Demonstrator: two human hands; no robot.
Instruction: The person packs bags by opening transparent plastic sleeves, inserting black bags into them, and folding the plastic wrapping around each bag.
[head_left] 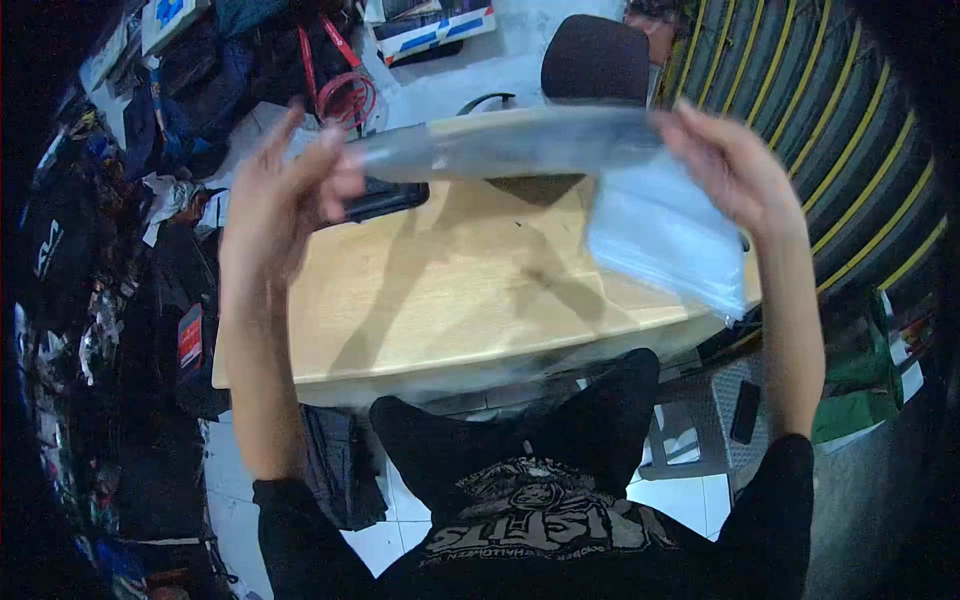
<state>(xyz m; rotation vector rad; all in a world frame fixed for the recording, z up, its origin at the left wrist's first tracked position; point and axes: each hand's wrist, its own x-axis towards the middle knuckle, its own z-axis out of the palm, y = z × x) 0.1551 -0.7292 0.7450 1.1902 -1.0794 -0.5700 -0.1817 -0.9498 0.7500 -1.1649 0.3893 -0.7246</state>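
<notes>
A see-through plastic bag (pixel 520 140) is stretched flat between my two hands above the table, blurred by motion. My left hand (pixel 305 180) grips its left end, fingers bent and smeared. At the opposite end, my right hand (pixel 725 165) pinches the bag between thumb and fingers. Below my right hand, a stack of see-through plastic bags (pixel 665 235) lies on the right of the wooden table (pixel 440 300). Under the stretched bag, a dark item (pixel 535 188) shows in part; I cannot make out its kind.
A black flat object (pixel 390 197) lies at the table's back left. Behind the table stands a dark chair (pixel 597 60). Yellow-striped black coils or tyres (pixel 850 150) fill the right side. A phone (pixel 745 412) rests on a grey stool (pixel 725 440) beside my legs.
</notes>
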